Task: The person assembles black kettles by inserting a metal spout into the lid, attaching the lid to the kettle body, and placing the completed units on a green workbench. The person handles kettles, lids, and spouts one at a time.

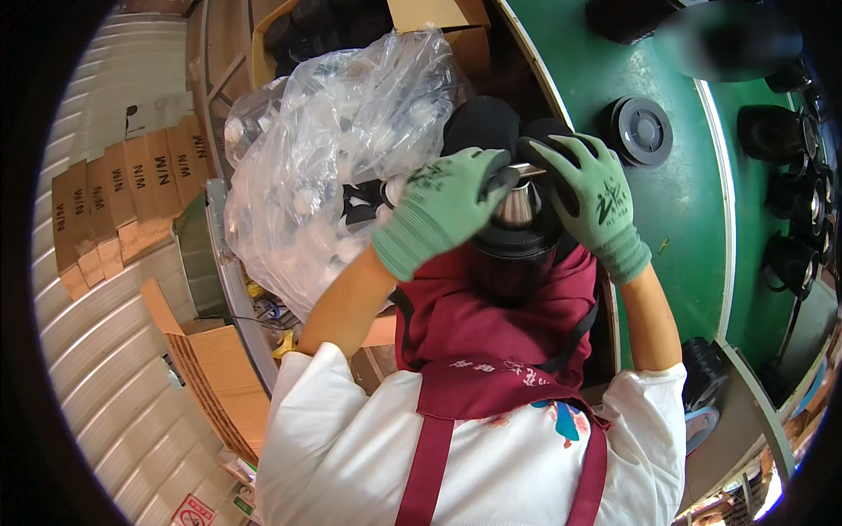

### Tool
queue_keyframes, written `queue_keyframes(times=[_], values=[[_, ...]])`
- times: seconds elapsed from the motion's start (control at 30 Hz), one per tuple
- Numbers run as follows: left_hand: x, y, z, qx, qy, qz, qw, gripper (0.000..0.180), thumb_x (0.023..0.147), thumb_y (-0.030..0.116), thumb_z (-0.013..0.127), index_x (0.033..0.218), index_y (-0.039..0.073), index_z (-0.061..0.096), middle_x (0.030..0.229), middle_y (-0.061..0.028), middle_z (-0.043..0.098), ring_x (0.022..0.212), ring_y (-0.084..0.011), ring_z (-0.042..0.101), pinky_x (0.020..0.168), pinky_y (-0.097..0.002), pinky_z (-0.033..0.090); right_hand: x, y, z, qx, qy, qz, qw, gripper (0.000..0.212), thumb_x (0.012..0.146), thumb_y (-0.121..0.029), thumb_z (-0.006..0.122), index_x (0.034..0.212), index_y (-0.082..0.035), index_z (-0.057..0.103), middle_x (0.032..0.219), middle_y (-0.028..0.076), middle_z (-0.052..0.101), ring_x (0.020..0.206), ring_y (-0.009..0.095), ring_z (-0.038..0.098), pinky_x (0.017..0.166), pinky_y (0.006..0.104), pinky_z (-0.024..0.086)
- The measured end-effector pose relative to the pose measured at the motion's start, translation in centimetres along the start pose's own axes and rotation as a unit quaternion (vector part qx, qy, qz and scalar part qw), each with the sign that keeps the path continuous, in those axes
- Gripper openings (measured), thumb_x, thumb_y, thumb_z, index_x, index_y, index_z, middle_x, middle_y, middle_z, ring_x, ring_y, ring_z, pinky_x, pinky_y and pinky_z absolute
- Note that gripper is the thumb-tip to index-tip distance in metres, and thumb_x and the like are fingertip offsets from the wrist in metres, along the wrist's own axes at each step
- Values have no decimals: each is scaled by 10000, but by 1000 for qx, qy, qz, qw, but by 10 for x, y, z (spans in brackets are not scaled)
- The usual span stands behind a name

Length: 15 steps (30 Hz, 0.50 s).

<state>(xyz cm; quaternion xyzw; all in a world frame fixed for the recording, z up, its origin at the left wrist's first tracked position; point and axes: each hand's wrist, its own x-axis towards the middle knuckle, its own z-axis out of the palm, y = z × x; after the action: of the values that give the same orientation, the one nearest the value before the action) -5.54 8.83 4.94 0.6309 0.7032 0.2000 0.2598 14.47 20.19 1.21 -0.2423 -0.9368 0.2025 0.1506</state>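
Observation:
My left hand (447, 197), in a green knit glove with black-coated fingers, is closed at the left of a shiny metal piece (519, 203). From the other side my right hand (601, 195), gloved alike, curls its fingers onto the same piece. A bright metal edge shows between the fingertips. Below it a round black vessel (513, 263) rests on my apron (491, 320), against my lap. The fingers hide how the metal piece meets the vessel. Just beyond the hands stand two dark rounded things, one of them a black cylinder (481, 124).
At left lies a big clear plastic bag (324, 149) of wrapped parts. Behind it is an open carton (438, 16). A green workbench (667, 228) on the right bears black round lids (640, 131) and several black mugs (776, 131). Cardboard boxes (127, 197) line the left wall.

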Motion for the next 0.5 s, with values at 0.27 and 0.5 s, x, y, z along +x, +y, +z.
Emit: queue_keyframes(times=[0.27,0.5], values=[[-7,-12,-13,-47,-58,-2,997,327,996,269,648,1235,48,685,1080,-184,724,939,-375,708,788,-425,566,-14,-18,-13,56,-11,3,998,679,767,-151,722,1432,-175,588,1347,115,598,1249,371,547,1076,476,442],[-13,19,-4,123,-59,-101,985,302,996,255,648,1239,80,692,1001,-165,742,861,-361,722,724,-434,569,4,22,19,195,-7,-51,979,620,792,-183,659,1407,-124,608,1374,153,595,1306,403,515,1139,503,397]])
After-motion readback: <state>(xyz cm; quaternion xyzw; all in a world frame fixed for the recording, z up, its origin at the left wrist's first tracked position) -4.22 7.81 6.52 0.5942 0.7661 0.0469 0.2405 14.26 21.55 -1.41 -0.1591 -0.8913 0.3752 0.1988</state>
